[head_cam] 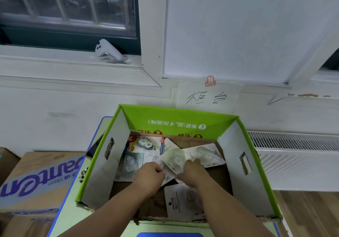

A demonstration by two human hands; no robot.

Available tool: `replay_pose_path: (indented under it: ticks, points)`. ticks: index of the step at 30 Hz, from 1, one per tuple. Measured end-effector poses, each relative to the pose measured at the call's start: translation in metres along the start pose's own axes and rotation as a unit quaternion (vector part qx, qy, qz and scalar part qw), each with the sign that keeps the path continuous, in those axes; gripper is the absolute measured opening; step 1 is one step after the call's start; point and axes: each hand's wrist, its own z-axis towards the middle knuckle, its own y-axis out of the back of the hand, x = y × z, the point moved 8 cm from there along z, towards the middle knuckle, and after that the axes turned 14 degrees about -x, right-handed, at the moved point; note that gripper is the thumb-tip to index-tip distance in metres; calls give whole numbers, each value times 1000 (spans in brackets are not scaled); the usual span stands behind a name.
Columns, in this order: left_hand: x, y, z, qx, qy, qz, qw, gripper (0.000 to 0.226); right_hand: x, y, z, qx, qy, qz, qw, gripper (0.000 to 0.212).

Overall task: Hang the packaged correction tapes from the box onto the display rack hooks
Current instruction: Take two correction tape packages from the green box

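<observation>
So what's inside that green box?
Loose carded correction tapes in the green box; the left hand and right hand grip some, hiding whatever lies beneath.

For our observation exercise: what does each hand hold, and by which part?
The left hand and right hand each pinch a packaged correction tape by the card's near edge; possibly the same card.
</observation>
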Motion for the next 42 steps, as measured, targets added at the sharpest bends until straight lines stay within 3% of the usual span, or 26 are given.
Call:
replay_pose_path:
  ticks: [4,16,28,35,37,42]
  points:
    - [-1,-2,0,-2,-4,-5,1000,17,1,8,5,-46,8,-7,999,59]
    - [-2,-1,-1,-7,-8,-15,1000,22,-4,3,1,-10,-22,15,1000,77]
    - [-2,-1,-1,-7,-9,-18,1000,21,-4,-4,4,5,-12,-32,999,68]
    - [-1,0,-2,-9,-4,-20,1000,21,-12,1,0,11,-59,10,998,103]
    - [-1,-1,-2,-8,-3,-25,1000,23,-12,-5,1,26,-76,8,997,96]
    - [0,-2,-3,1,0,-15,1000,20,-7,-3,9,-11,-45,6,999,39]
